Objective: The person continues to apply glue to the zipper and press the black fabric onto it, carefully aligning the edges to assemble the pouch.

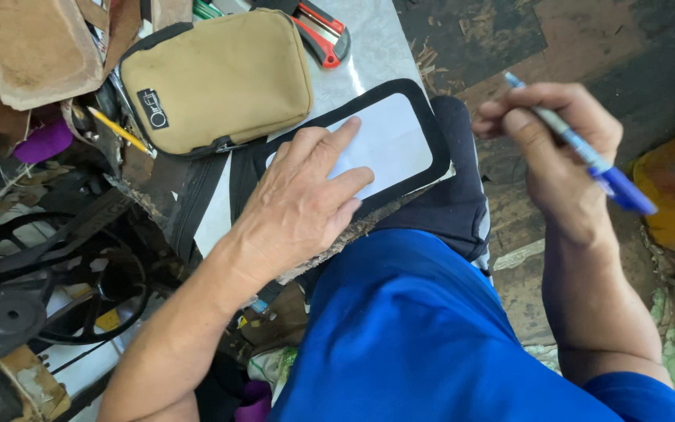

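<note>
On the pale work table [369, 47], at its near edge, lies a flat white panel [388, 141] with rounded corners and a wide black border, set at a slant so that its far end points up and to the right; its white face is plain and smooth, and black straps or webbing run out from its near left side. The left hand [302, 199] lies palm down on the panel's nearer half, fingers spread and flat, gripping nothing, only pressing the piece against the table. The right hand [552, 148] is raised off to the right, clear of the table and over the dark floor, closed around a blue pen [587, 152] whose tip points up and left; the pen is well apart from the panel. Just beyond the panel, touching or nearly touching its far left edge, sits a tan fabric pouch [216, 78] with black trim and a small black patch; a yellow pencil [119, 129] lies to its left, and a red and black tool [322, 31] lies at the table's far end.
</note>
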